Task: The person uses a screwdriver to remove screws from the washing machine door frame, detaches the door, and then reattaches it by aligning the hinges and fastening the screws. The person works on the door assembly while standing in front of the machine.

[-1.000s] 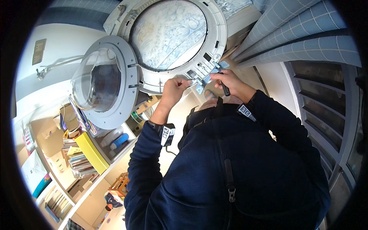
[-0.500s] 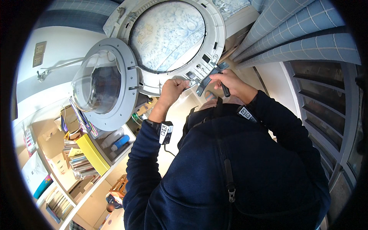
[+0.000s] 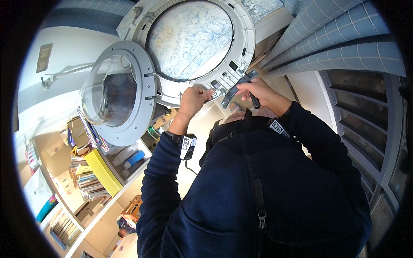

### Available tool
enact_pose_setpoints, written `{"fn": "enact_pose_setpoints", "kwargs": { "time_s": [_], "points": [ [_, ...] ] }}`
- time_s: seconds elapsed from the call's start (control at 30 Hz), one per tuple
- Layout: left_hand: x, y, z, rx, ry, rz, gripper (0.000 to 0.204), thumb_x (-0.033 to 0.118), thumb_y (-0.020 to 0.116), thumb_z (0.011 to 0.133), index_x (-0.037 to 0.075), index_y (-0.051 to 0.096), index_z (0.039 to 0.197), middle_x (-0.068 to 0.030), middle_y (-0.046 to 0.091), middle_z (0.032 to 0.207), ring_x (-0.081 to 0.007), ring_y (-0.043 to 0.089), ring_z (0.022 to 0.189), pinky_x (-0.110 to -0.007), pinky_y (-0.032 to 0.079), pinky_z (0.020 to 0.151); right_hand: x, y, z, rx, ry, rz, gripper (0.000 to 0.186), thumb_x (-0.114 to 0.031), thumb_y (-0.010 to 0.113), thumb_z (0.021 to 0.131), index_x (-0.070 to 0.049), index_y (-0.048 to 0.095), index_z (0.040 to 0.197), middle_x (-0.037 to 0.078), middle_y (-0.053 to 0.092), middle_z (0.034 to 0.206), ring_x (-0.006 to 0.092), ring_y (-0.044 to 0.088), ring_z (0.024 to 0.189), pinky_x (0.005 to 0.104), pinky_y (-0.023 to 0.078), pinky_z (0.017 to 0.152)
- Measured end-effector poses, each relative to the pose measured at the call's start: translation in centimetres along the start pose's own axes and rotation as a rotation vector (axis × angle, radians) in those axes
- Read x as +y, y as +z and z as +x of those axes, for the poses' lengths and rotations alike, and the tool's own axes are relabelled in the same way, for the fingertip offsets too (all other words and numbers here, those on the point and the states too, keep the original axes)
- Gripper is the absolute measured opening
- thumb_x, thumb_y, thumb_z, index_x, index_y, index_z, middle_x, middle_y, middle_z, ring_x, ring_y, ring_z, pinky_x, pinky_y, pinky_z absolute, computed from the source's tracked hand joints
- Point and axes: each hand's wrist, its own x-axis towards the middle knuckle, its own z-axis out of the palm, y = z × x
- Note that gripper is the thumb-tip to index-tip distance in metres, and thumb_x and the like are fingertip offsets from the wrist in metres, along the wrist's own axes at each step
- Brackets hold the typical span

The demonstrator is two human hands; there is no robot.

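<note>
The right hand (image 3: 261, 93) is closed around a black handle (image 3: 255, 102), fingertips against a gray bracket (image 3: 231, 93). Left of it, the left hand (image 3: 193, 103) pinches together at the white ring's (image 3: 172, 93) near edge; whether it grips anything small, I cannot tell. Beyond the left hand, farther left, sits a clear dome (image 3: 101, 92).

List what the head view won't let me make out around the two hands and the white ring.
Anything pinched in the left hand: hidden by its own fingers, head view.
Whether the black handle joins the grey bracket: covered by the right hand, head view.
The white ring's far rim: cut by the upper edge, head view.
Fittings by the left fingertips: too small, head view.
</note>
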Motion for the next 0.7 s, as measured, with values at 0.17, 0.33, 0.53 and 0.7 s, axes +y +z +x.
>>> {"fn": "enact_pose_setpoints", "kwargs": {
  "time_s": [0.17,0.33,0.53,0.7],
  "points": [
    [0.1,0.3,-0.4,0.048,0.044,-0.014,0.039,0.044,0.069,0.086,0.008,0.072,0.07,-0.0062,0.06,0.056,-0.0172,0.054,0.05,-0.033,0.043,0.052,0.0,-0.1,0.3,-0.029,-0.014,-0.015,0.023,-0.01,0.063,0.088,0.0,0.061,0.107,0.015,0.068,0.089,0.0137,0.059,0.055,0.0239,0.048,0.05],
    [0.8,0.3,-1.0,0.089,0.071,-0.04,0.037,0.034,0.071,0.088,0.004,0.069,0.067,0.0009,0.05,0.052,-0.0078,0.041,0.051,-0.027,0.035,0.05,0.2,-0.7,0.5,-0.077,-0.029,0.03,0.019,-0.009,0.063,0.089,-0.002,0.062,0.105,0.012,0.068,0.09,0.0125,0.06,0.056,0.0207,0.045,0.048],
    [0.8,0.5,-1.1,0.107,0.085,0.004,0.037,0.035,0.071,0.088,0.004,0.068,0.068,-0.0013,0.051,0.055,-0.0092,0.043,0.054,-0.028,0.037,0.053,0.8,-1.8,1.7,-0.162,-0.068,0.026,0.015,-0.011,0.066,0.089,-0.004,0.063,0.102,0.008,0.068,0.091,0.0117,0.061,0.058,0.0209,0.044,0.049],
    [0.7,0.4,-1.0,0.101,0.081,0.013,0.038,0.041,0.07,0.085,0.007,0.071,0.069,-0.0045,0.058,0.056,-0.0154,0.051,0.051,-0.031,0.041,0.053,1.1,-2.2,2.7,-0.164,-0.009,0.055,0.016,-0.013,0.067,0.088,-0.005,0.065,0.101,0.006,0.068,0.091,0.0113,0.062,0.059,0.0214,0.044,0.05]
  ]
}}
